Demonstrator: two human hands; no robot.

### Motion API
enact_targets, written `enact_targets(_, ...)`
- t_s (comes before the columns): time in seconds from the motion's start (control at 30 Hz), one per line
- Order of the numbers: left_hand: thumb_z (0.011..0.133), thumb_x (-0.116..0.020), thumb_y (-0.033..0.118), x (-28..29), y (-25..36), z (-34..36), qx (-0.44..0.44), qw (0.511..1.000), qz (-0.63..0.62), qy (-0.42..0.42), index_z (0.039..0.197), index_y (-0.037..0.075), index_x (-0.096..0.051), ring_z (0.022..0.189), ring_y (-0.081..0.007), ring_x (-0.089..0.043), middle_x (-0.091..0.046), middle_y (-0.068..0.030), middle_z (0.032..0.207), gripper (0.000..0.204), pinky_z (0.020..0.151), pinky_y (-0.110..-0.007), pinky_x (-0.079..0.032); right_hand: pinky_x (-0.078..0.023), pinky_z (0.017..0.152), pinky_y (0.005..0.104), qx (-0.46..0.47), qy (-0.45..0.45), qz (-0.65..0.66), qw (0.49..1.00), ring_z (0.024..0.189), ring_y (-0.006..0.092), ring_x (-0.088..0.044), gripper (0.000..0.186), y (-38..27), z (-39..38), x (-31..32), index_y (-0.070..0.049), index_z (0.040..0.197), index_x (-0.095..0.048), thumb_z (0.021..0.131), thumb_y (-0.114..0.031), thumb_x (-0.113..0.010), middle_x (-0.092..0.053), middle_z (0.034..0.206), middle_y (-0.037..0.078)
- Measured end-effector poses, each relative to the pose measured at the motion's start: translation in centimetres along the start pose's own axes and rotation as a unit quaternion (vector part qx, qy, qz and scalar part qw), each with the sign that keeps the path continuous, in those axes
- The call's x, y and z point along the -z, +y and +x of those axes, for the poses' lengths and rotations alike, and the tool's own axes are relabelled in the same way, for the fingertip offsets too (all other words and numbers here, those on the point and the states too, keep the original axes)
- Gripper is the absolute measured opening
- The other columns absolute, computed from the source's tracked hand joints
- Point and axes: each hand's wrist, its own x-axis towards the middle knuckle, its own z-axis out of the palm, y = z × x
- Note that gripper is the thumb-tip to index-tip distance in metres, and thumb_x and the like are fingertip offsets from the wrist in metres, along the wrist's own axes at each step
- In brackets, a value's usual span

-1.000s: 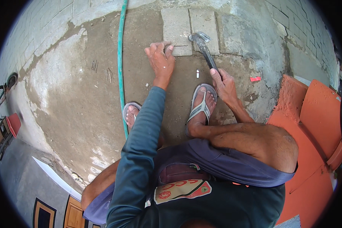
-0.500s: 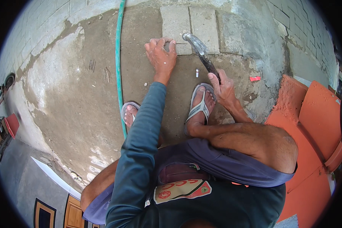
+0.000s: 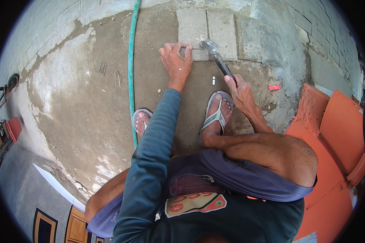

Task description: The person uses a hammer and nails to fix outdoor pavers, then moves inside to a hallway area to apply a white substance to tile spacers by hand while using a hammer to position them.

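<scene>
My left hand (image 3: pixel 177 62) is closed, its fingertips pinching a thin dark nail (image 3: pixel 196 49) that lies flat along a grey concrete block (image 3: pixel 192 25). The inner end of the nail is hidden by the fingers. In my right hand (image 3: pixel 243 94) is a claw hammer (image 3: pixel 222 64), gripped near the end of its black handle. The hammer's metal head is down at the block, by the free end of the nail; whether the two touch I cannot tell.
A second concrete block (image 3: pixel 223 34) lies alongside. Several loose nails (image 3: pixel 103 69) rest on the dirt beyond a green hose (image 3: pixel 132 77). Nearer me are a small white lighter-like object (image 3: pixel 213 80) and a red scrap (image 3: pixel 274 87). Orange masonry (image 3: pixel 308 109) rises at the right.
The hammer head has come down from above the block to the nail's end. My left hand keeps its pinch on the nail. The whole view has shifted slightly.
</scene>
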Motion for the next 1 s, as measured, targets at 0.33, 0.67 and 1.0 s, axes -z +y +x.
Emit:
enact_targets(0.33, 0.082, -0.075, 0.019, 0.0, -0.4, 0.6, 0.021, 0.999, -0.03, 0.03, 0.092, 0.007, -0.074, 0.092, -0.0262, -0.051, -0.061, -0.0093, 0.088, 0.016, 0.085, -0.039, -0.042, -0.045, 0.057, 0.043, 0.038, 0.063, 0.1, 0.992, 0.061, 0.037, -0.059, 0.042, -0.4, -0.9, -0.4, 0.0, 0.099, -0.061, 0.099, -0.042, -0.056, -0.057, 0.065, 0.02)
enact_targets(0.67, 0.077, -0.078, 0.018, 0.7, -0.5, 0.3, -0.004, 1.0, -0.02, -0.015, 0.091, 0.008, -0.074, 0.093, -0.0262, -0.05, -0.06, -0.0089, 0.09, 0.018, 0.085, -0.039, -0.042, -0.043, 0.055, 0.0434, 0.059, 0.084, 0.093, 0.99, 0.058, 0.0366, -0.058, 0.043, -0.1, -0.9, -1.2, 0.001, 0.096, -0.061, 0.098, -0.042, -0.057, -0.055, 0.062, 0.02)
enact_targets(1.0, 0.076, -0.079, 0.018, 0.8, -0.9, 0.5, -0.013, 0.999, -0.037, -0.019, 0.089, 0.009, -0.075, 0.095, -0.0275, -0.05, -0.06, -0.0095, 0.092, 0.016, 0.086, -0.039, -0.043, -0.045, 0.059, 0.0479, 0.059, 0.064, 0.117, 0.989, 0.063, 0.0433, -0.059, 0.045, -1.7, -1.0, -0.1, 0.001, 0.099, -0.059, 0.1, -0.043, -0.053, -0.056, 0.064, 0.025)
